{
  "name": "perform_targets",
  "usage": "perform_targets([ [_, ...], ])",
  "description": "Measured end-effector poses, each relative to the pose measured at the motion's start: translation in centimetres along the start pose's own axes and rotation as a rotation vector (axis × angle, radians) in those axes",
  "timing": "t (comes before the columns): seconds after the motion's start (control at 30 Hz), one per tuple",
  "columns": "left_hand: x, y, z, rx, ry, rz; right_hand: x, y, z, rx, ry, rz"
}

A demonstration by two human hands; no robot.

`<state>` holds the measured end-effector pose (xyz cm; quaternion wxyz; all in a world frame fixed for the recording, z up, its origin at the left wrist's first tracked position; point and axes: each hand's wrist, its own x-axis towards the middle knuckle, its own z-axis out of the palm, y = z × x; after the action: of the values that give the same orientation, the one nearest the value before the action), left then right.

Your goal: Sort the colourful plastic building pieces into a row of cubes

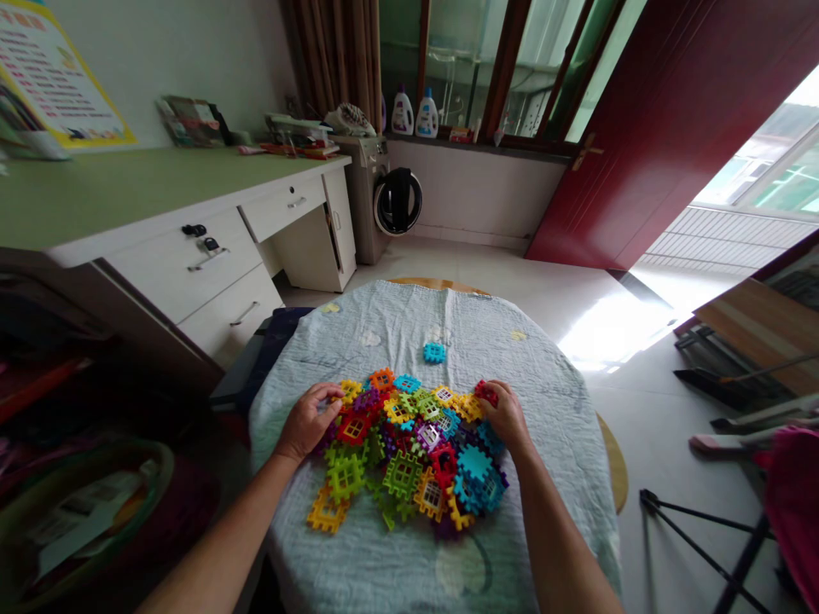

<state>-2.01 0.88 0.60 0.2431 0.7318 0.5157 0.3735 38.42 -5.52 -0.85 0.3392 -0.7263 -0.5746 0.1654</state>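
Observation:
A heap of interlocking plastic building blocks [403,474], mostly square with notched edges and some with window grids, lies on the cloth-covered table [448,567]. At the heap's left edge, my left hand [310,419] pinches a yellow building block [350,390] between thumb and fingers; the grip is partly hidden. My right hand [507,414] is closed on a red building block [485,392] at the right edge, its fingers covering part of it. Beyond the heap, a single blue building block [434,352] lies apart. Green, orange, purple and blue pieces overlap between my hands.
A green-topped desk [159,179] with drawers runs along the left. Behind the table stand a washing machine [369,200] with its door open and a red door [601,145]. At right are black metal legs [697,516]; a basket [163,477] sits at lower left.

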Motion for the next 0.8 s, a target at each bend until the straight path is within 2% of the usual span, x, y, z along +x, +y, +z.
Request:
perform_targets([
  [0.13,0.0,-0.2,0.0,-0.005,0.005,0.008,0.2,0.4,-0.5,0.057,-0.062,0.034],
  [0.33,0.0,-0.4,0.1,0.007,0.001,0.010,-0.7,-0.6,-0.9,-0.113,0.016,0.007],
  [0.57,0.0,-0.5,0.2,0.024,0.015,0.028,-1.7,-1.6,-0.4,-0.242,-0.136,-0.082],
  [0.7,-0.1,-0.6,0.2,0.035,0.012,0.039,-1.7,-1.6,-0.6,-0.208,-0.145,-0.124],
  [0.8,-0.1,-0.7,0.2,0.038,0.010,0.046,-1.7,-1.8,-1.1,-0.147,-0.101,-0.157],
])
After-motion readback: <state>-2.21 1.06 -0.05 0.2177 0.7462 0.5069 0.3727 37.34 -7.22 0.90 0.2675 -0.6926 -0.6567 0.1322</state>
